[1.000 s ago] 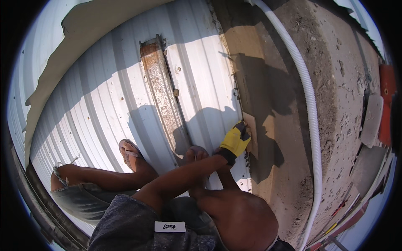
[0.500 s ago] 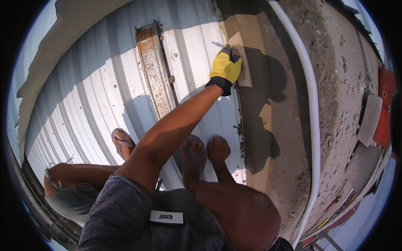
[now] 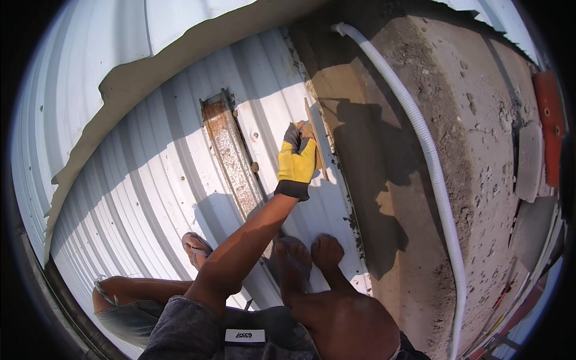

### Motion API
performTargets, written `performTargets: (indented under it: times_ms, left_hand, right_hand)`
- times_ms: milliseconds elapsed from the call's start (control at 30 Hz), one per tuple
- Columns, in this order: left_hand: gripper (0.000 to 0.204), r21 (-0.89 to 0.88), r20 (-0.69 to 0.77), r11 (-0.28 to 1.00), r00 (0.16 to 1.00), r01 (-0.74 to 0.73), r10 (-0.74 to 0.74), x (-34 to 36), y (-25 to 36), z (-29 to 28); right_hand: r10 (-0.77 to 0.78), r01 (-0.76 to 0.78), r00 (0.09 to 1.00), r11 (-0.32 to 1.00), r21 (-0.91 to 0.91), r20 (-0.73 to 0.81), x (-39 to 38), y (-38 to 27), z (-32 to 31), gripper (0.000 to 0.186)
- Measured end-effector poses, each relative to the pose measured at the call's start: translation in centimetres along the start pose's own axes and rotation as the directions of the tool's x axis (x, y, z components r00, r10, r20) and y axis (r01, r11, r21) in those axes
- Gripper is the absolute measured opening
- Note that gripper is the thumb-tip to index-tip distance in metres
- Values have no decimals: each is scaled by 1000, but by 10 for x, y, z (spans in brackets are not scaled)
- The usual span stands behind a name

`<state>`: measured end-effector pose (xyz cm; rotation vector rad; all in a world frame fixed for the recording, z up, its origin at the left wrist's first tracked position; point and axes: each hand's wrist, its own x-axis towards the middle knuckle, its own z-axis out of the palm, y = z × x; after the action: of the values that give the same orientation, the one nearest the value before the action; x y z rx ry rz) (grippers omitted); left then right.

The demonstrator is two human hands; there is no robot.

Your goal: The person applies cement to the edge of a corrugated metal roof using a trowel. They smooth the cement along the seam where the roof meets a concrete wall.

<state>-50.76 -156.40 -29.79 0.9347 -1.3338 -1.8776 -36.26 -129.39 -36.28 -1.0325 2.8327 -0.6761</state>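
My left hand (image 3: 297, 153), in a yellow and dark grey glove with a black cuff, is closed round the handle of a wooden float (image 3: 317, 144). The float's thin board is turned nearly edge-on, over the white ribbed metal sheet beside the smooth cement band (image 3: 384, 216). My bare right hand (image 3: 327, 251) is low in front of my right knee, near a sandalled foot (image 3: 294, 257). Its fingers look curled, and whether anything is inside them is hidden.
A rusty metal channel (image 3: 225, 150) lies on the ribbed sheet (image 3: 168, 156). White corrugated conduit (image 3: 420, 126) runs along the rough cement wall (image 3: 480, 144). A jagged overhanging sheet edge (image 3: 138, 66) crosses the upper left. An orange piece (image 3: 546, 129) stands far right.
My left hand has drawn the float leftward and nearer, off the cement band, and its board has turned from face-on to edge-on. The whole view has shifted. My right hand stays low.
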Motion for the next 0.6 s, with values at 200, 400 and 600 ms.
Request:
performTargets:
  times_ms: [200, 400, 600]
  left_hand:
    - [32, 69, 232, 994, 968, 80, -94, 65, 59, 16]
    - [35, 144, 104, 966, 968, 213, -229, 5, 47, -5]
    - [35, 220, 126, 973, 991, -66, 39, -27, 31, 29]
  right_hand:
    - [60, -57, 997, 996, -69, 53, -6, 12, 1, 15]
    - [232, -238, 970, 876, 418, 68, 31, -26, -37, 32]
    - [-96, 103, 958, 995, 12, -270, 182, -54, -111, 48]
